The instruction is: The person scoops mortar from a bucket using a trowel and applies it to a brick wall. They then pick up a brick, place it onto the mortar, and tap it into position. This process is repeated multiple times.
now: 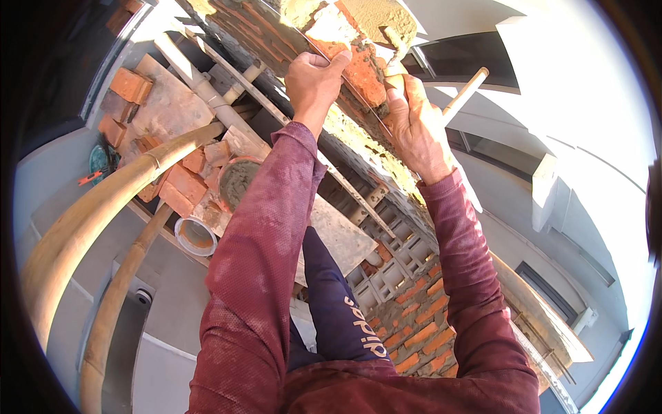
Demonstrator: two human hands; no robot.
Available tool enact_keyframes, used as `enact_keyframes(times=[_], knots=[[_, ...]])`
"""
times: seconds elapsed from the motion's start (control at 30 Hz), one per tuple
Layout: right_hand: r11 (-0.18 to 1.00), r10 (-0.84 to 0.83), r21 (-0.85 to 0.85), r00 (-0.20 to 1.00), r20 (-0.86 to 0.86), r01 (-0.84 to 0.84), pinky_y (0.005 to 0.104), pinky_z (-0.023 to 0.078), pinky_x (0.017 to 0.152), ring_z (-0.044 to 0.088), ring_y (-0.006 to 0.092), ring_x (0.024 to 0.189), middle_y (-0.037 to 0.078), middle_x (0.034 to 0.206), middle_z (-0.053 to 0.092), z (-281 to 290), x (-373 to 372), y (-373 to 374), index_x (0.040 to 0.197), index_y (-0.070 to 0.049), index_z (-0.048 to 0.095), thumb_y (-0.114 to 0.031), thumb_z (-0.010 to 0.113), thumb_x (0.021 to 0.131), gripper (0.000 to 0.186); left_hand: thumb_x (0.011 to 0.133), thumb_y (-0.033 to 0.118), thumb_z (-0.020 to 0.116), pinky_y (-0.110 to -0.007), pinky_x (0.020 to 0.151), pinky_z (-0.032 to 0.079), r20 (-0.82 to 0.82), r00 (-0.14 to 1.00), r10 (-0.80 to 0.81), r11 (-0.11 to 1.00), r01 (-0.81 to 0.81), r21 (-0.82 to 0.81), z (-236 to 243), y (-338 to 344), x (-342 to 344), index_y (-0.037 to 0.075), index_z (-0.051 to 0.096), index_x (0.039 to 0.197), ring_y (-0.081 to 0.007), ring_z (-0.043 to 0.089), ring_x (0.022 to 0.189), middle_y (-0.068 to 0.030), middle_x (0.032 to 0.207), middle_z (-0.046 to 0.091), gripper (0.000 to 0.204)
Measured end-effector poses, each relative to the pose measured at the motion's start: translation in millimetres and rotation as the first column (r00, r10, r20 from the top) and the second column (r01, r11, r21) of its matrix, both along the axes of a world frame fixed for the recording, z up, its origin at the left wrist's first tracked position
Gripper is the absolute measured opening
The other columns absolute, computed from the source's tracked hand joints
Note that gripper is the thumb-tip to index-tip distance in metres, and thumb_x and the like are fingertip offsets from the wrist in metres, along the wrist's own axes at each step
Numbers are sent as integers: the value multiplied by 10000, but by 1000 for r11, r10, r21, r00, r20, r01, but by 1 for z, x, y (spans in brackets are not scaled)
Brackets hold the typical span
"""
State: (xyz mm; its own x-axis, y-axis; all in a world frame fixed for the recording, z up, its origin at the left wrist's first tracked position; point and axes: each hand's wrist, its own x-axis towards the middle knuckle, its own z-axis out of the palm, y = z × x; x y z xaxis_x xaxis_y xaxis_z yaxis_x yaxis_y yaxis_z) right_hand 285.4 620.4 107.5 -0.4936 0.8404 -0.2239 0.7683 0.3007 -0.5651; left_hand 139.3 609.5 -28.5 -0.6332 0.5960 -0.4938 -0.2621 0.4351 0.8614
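On top of a brick wall, an orange brick [366,77] lies with grey mortar smeared at its end. A thin taut string [367,105] runs along the wall's near side. My left hand [316,86] is closed at the string and the brick's near edge, its thumb against the brick; what its fingertips pinch is hidden. To the right, my right hand [418,131] is wrapped round the handle of a trowel, its tip end near the brick's right end. The mortar-covered trowel [383,19] reaches away from me beyond the brick.
Bamboo poles [131,185] slope up at the left. Below the wall, boards [162,103] carry loose bricks [185,186], a mortar bucket [238,181] and a white pail [196,237]. Another bamboo end [467,93] juts out at the right, near a white building [545,179].
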Motion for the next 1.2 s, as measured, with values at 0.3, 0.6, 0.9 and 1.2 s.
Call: enact_keyframes(times=[0.3, 0.6, 0.9, 1.2], knots=[[999, -31, 24, 998, -60, 33, 415, 472, 712, 591, 333, 765, 165, 831, 566, -19, 37, -34, 1132, -37, 544, -248, 428, 1050, 255, 792, 229, 817, -249, 533, 535, 120, 993, -7, 999, 1, 50, 19, 2, 0, -33, 595, 900, -152, 687, 655, -103, 807, 667, 360], [994, -97, 36, 982, -161, 104, 445, 503, 803, 652, 388, 888, 252, 958, 635, -5, 53, -53, 1275, 8, 488, -245, 546, 996, 381, 854, 289, 782, -240, 555, 541, 177, 982, 65, 996, -74, 43, 25, -8, -14, -25, 562, 975, -149, 672, 648, -90, 853, 631, 402], [927, -222, -328, 970, -96, 180, 484, 490, 652, 608, 468, 708, 253, 717, 616, -162, 25, -130, 955, -25, 558, -245, 653, 819, 276, 887, 291, 699, -309, 697, 514, -33, 891, -453, 863, 429, -266, -7, -267, -30, -20, 591, 988, -168, 655, 778, -97, 834, 654, 344], [842, -279, -530, 922, -270, 99, 445, 467, 681, 568, 384, 669, 207, 674, 540, -209, -9, -124, 997, 9, 468, -150, 637, 775, 321, 829, 452, 703, -481, 1061, 359, 103, 461, -881, 331, 757, -563, 59, -530, 72, 24, 557, 1254, -378, 486, 1228, -209, 1248, 575, 620]])
